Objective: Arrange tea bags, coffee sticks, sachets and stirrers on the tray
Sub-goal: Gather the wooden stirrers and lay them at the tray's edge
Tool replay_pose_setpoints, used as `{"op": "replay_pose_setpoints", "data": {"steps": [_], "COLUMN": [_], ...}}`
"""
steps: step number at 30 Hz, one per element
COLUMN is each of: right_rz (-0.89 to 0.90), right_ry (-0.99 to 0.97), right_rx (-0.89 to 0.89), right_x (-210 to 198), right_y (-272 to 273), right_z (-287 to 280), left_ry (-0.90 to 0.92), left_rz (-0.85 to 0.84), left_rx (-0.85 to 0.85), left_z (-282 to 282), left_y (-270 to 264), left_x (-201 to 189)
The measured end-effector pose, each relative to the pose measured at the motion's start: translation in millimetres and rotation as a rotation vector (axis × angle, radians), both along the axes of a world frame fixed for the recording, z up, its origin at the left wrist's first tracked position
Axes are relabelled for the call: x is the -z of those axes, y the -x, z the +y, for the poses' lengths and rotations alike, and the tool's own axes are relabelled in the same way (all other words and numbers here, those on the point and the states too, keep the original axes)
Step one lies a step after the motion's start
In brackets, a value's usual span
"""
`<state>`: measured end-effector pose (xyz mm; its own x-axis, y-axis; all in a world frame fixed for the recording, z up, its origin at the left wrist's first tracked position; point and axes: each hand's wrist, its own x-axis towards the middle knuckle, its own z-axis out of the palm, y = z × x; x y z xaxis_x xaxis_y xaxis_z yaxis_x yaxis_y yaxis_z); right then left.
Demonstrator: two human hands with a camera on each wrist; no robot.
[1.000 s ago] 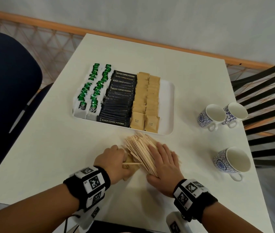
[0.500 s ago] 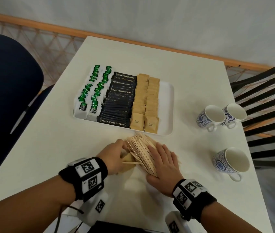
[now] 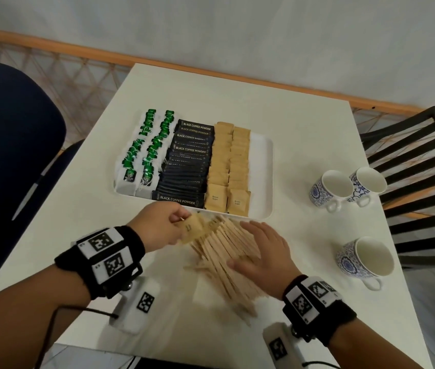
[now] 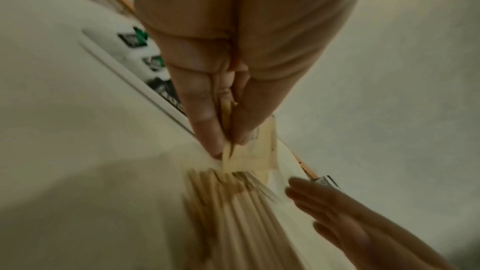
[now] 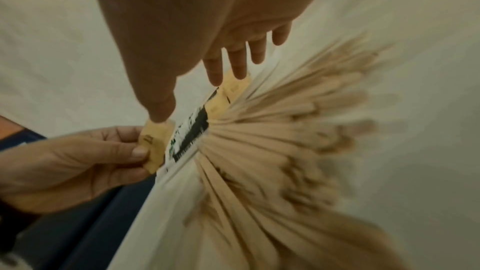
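The left hand (image 3: 161, 225) has lifted, fingers (image 4: 205, 122) pinching a sachet (image 3: 193, 229) (right hand (image 3: 261, 251) flat on stirrers (image 3: 224, 251)).

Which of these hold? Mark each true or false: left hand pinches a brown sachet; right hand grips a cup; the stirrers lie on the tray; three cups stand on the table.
1. The left hand pinches a brown sachet. True.
2. The right hand grips a cup. False: it lies flat on the stirrers.
3. The stirrers lie on the tray. False: they are piled on the table.
4. Three cups stand on the table. True.
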<state>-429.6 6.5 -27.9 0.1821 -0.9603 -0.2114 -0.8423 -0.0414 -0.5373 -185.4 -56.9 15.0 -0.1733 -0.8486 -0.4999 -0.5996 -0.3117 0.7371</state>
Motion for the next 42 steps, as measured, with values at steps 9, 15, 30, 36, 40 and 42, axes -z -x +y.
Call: {"op": "replay_pose_setpoints", "data": {"steps": [9, 15, 30, 36, 40, 42], "right_rz": [-0.616, -0.374, -0.021, -0.065, -0.027, 0.028], "right_ry": [-0.136, -0.046, -0.075, -0.070, -0.087, -0.083], "right_rx": [0.322, 0.307, 0.059, 0.016, -0.018, -0.044], "right_x": [-23, -25, -26, -28, -25, -26], "right_y": [-13, 7, 7, -11, -25, -29], "right_z": [-47, -84, -118, -128, -133, -136], "left_ry": [0.034, 0.256, 0.631, 0.580, 0.590, 0.577], "left_rz": [0.189, -0.212, -0.587, -0.608, -0.601, -0.588], "left_rx": [0.032, 0.495, 1.508, 1.466, 1.426, 1.394], "left_z": [-17, -13, -9, -6, -8, -9], "left_y": [46, 29, 87, 93, 93, 90], "left_x": [11, 16, 35, 38, 37, 37]}}
